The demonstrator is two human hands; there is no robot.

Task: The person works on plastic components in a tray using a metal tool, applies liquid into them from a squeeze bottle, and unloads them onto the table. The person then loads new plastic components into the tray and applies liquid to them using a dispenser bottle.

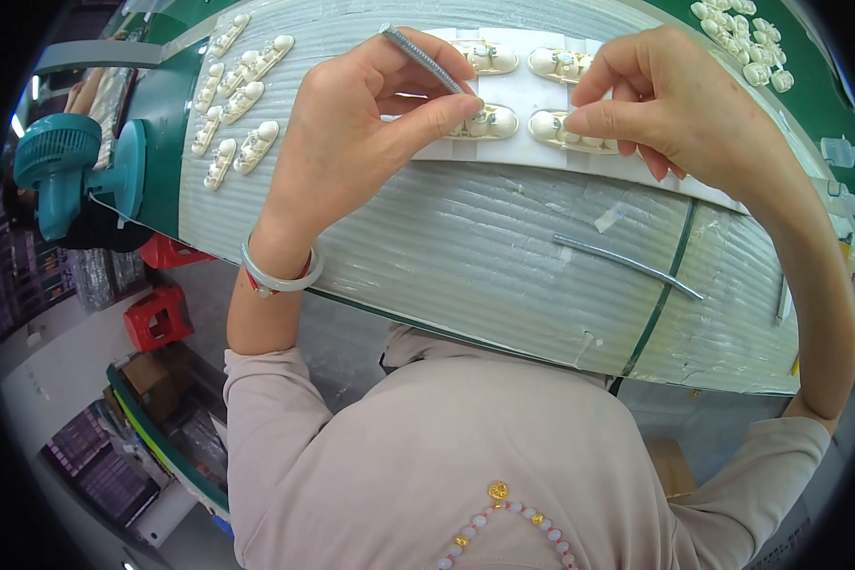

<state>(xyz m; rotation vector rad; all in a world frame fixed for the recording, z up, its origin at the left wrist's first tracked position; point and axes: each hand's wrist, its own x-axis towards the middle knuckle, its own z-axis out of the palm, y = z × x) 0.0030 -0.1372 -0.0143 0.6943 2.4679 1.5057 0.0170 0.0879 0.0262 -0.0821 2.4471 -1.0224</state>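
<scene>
My left hand (370, 123) is closed around a slim grey ribbed metal rod (423, 59), which slants up to the left between thumb and fingers. The lower tip of the rod is by a small cream shoe-shaped piece (494, 122) on a white strip (541, 155). My right hand (670, 109) bends over another cream shoe-shaped piece (549, 123), thumb and index finger drawn together at its edge. Whatever is between those fingertips is too small to make out. Two more such pieces, one of them (560, 64), sit farther back on the strip, partly behind my hands.
A second grey metal rod (627, 266) lies on the ribbed plastic-covered table (446, 237). Several loose cream pieces (242, 81) are at the left, and a cluster (741, 38) is at the back right. A teal fan (62, 161) stands left, above red stools (159, 316).
</scene>
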